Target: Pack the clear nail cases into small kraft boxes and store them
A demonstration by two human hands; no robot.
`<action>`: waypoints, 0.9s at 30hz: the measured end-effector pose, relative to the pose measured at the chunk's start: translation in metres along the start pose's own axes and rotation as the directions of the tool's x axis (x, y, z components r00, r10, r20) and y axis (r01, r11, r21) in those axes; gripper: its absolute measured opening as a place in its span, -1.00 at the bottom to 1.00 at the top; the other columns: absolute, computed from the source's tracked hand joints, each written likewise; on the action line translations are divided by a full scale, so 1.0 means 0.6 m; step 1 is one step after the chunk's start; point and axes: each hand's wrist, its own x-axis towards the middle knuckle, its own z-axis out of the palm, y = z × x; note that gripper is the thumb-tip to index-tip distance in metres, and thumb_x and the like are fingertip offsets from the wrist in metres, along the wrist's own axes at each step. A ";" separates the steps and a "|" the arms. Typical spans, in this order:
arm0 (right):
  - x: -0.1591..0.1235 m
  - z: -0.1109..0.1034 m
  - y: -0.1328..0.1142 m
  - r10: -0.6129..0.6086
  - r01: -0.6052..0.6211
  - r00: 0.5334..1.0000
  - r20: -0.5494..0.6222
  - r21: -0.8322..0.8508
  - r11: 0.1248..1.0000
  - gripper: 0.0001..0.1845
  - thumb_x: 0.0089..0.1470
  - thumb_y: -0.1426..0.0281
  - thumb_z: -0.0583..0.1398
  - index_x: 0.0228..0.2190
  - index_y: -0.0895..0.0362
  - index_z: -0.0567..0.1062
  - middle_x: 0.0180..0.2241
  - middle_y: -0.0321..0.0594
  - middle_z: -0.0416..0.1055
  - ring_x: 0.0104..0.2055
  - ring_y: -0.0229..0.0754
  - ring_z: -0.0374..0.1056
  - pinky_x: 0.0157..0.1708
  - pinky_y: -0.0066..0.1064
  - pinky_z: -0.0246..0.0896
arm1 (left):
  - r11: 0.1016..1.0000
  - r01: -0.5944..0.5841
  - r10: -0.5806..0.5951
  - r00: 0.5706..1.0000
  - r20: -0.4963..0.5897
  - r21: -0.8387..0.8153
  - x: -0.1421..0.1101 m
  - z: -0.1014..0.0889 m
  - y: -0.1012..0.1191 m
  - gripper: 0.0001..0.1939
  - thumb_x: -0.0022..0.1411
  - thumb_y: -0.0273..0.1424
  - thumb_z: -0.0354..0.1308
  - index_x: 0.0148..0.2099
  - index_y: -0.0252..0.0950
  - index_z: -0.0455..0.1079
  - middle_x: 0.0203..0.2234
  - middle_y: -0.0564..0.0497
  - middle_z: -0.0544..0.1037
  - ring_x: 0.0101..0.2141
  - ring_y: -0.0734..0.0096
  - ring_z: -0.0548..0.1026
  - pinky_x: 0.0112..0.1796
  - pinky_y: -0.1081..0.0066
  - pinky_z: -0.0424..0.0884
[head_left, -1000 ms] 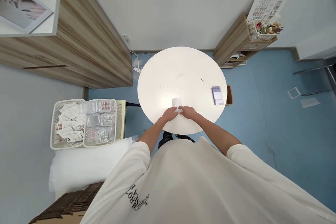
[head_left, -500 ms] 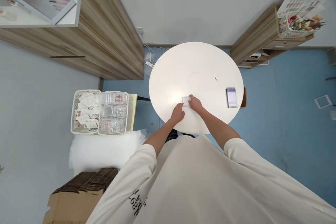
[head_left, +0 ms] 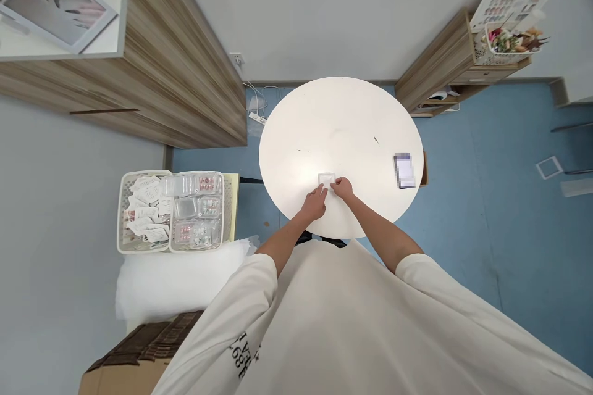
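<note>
A small, whitish, see-through plastic case point(head_left: 327, 178) lies close to the near side of the round white table point(head_left: 343, 111). My left hand point(head_left: 315, 202) is at its near left corner, fingers stretched out and their tips touching the edge. At the right edge of the case, my right hand point(head_left: 342, 187) has its fingers closed in a pinch on it. What is inside the case is too small to make out.
A blurred purple-and-white box point(head_left: 404, 171) lies on the table's right side. To my left are a basket of paper packets point(head_left: 147, 207), a basket of clear cases point(head_left: 199, 207), a white wrap roll point(head_left: 180, 281) and brown cardboard point(head_left: 125, 376). Wooden cabinets point(head_left: 185, 62) stand beyond.
My right hand has slid from the far right corner of the case down to its near right side. My left fingers have straightened at the near left corner. The view has shifted slightly.
</note>
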 end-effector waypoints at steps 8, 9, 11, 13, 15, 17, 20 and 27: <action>0.007 0.049 -0.061 -0.084 0.075 0.996 0.036 0.192 0.979 -0.79 -0.04 0.34 0.29 -0.31 0.08 0.42 -0.30 -0.29 0.48 -0.29 -0.23 0.39 -0.29 -0.42 0.29 | 0.997 0.072 -0.069 0.981 -0.180 0.009 -0.027 -0.015 -0.046 -0.24 0.26 -0.52 0.00 0.46 -0.30 -0.10 0.45 -0.28 -0.11 0.39 -0.04 0.04 0.22 0.02 0.20; 0.009 0.061 -0.078 -0.104 0.094 0.994 0.039 0.205 0.974 -0.79 -0.04 0.34 0.29 -0.31 0.08 0.42 -0.30 -0.29 0.48 -0.29 -0.23 0.39 -0.28 -0.41 0.29 | 0.996 0.091 -0.088 0.974 -0.207 0.008 -0.030 -0.023 -0.057 -0.25 0.27 -0.52 0.00 0.46 -0.30 -0.11 0.45 -0.28 -0.11 0.39 -0.04 0.02 0.22 0.01 0.21; 0.015 0.085 -0.115 -0.133 0.121 0.990 0.043 0.215 0.969 -0.79 -0.03 0.34 0.29 -0.31 0.08 0.42 -0.30 -0.29 0.47 -0.28 -0.23 0.39 -0.27 -0.41 0.29 | 0.992 0.125 -0.119 0.961 -0.249 0.008 -0.035 -0.042 -0.082 -0.25 0.27 -0.52 -0.01 0.46 -0.31 -0.12 0.45 -0.28 -0.11 0.40 -0.04 -0.01 0.22 0.00 0.21; 0.022 0.108 -0.153 -0.151 0.136 0.987 0.049 0.225 0.965 -0.78 -0.03 0.33 0.29 -0.30 0.08 0.43 -0.30 -0.29 0.47 -0.27 -0.23 0.38 -0.25 -0.40 0.30 | 0.988 0.154 -0.144 0.949 -0.281 0.016 -0.038 -0.064 -0.110 -0.23 0.28 -0.53 -0.03 0.48 -0.31 -0.17 0.45 -0.28 -0.12 0.40 -0.01 -0.01 0.23 0.00 0.20; 0.028 0.128 -0.186 -0.155 0.138 0.986 0.058 0.234 0.962 -0.78 -0.03 0.32 0.30 -0.30 0.09 0.43 -0.29 -0.29 0.47 -0.27 -0.22 0.38 -0.23 -0.39 0.30 | 0.983 0.183 -0.166 0.939 -0.300 0.031 -0.040 -0.086 -0.136 -0.21 0.27 -0.53 -0.04 0.49 -0.32 -0.22 0.45 -0.28 -0.13 0.41 0.01 -0.01 0.25 0.00 0.17; 0.033 0.144 -0.212 -0.158 0.140 0.985 0.062 0.236 0.962 -0.78 -0.02 0.33 0.30 -0.30 0.09 0.43 -0.29 -0.28 0.48 -0.26 -0.22 0.39 -0.20 -0.38 0.30 | 0.976 0.212 -0.188 0.937 -0.295 0.050 -0.039 -0.105 -0.157 -0.19 0.27 -0.54 -0.04 0.49 -0.34 -0.25 0.46 -0.29 -0.15 0.41 0.02 -0.02 0.27 0.01 0.15; 0.038 0.161 -0.234 -0.149 0.133 0.987 0.060 0.225 0.965 -0.79 0.00 0.35 0.29 -0.29 0.09 0.42 -0.27 -0.26 0.48 -0.24 -0.22 0.39 -0.16 -0.37 0.30 | 0.968 0.238 -0.210 0.943 -0.257 0.080 -0.036 -0.122 -0.178 -0.17 0.26 -0.54 -0.04 0.50 -0.33 -0.27 0.46 -0.27 -0.15 0.42 0.03 -0.05 0.28 0.01 0.11; 0.042 0.167 -0.234 -0.099 0.091 0.994 0.038 0.173 0.981 -0.82 0.00 0.39 0.27 -0.29 0.09 0.45 -0.26 -0.24 0.51 -0.20 -0.18 0.42 -0.11 -0.35 0.31 | 0.955 0.251 -0.225 0.960 -0.167 0.157 -0.026 -0.125 -0.190 -0.14 0.24 -0.54 -0.03 0.52 -0.27 -0.25 0.48 -0.15 -0.19 0.42 -0.03 -0.08 0.33 -0.06 -0.03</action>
